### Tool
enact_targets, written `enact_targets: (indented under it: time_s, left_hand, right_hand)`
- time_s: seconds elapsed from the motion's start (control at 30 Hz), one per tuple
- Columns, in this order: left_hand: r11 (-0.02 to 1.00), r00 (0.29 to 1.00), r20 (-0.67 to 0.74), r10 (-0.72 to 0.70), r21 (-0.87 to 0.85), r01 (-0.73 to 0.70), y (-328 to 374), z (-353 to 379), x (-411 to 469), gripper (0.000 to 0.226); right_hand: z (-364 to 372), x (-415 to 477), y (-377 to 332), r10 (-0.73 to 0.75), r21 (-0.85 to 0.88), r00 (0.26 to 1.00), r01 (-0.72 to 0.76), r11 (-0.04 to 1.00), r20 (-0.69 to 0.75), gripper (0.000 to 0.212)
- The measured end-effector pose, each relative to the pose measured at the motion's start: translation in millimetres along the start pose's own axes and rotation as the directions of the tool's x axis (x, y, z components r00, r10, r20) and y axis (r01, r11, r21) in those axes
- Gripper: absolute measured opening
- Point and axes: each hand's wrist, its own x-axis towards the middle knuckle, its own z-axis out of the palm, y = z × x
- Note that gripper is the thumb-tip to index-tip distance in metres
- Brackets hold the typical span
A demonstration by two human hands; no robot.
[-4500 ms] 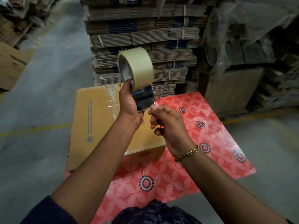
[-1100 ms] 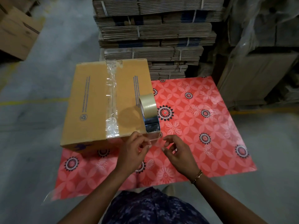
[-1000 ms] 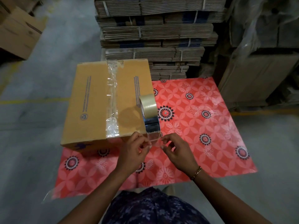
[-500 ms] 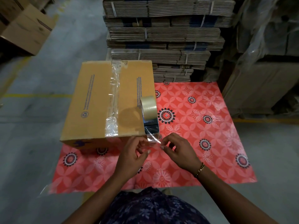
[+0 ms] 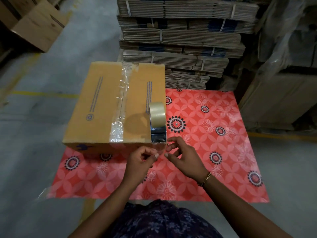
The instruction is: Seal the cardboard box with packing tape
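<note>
A closed cardboard box (image 5: 103, 107) lies on a red flowered mat (image 5: 214, 152), with a strip of clear tape (image 5: 120, 107) along its centre seam. A roll of packing tape in a dark dispenser (image 5: 157, 122) stands upright on the box's near right corner. A short clear tape end (image 5: 160, 149) hangs from the dispenser over the box edge. My left hand (image 5: 140, 160) pinches that end from the left, and my right hand (image 5: 183, 157) holds it from the right with thumb and forefinger, its other fingers spread.
Tall stacks of strapped flat cardboard (image 5: 180, 40) stand right behind the box and mat. Plastic-wrapped pallets (image 5: 283, 66) rise at the right. Another carton (image 5: 37, 23) sits at the far left on the grey concrete floor (image 5: 34, 152), which has yellow lines.
The tape roll went from my raised left hand onto the box corner. Over the last second my hands stayed at the tape end, fingers shifting slightly, and the view tilted down a little.
</note>
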Motion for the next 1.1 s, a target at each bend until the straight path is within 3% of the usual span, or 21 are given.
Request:
enact_targets:
  time_s: [0.23, 0.53, 0.73, 1.1]
  left_hand:
    - [0.994, 0.996, 0.009, -0.091, -0.065, 0.091, 10, 5, 1, 0.007]
    - [0.988, 0.991, 0.005, -0.137, -0.072, 0.137, 16, 4, 3, 0.009]
    - [0.982, 0.985, 0.03, -0.169, -0.075, 0.171, 17, 3, 7, 0.009]
    - [0.971, 0.974, -0.026, -0.227, -0.09, 0.224, 18, 12, 7, 0.017]
  right_hand:
    - [4, 3, 7, 0.07, 0.102, 0.998, -0.07, 0.992, -0.002, 0.005]
    - [4, 5, 2, 0.166, 0.261, 0.986, -0.168, 0.95, 0.032, 0.011]
    - [4, 5, 8, 0.191, 0.246, 0.979, -0.203, 0.948, 0.071, 0.006]
    - [14, 5, 11, 0.34, 0.377, 0.935, -0.352, 0.857, 0.102, 0.012]
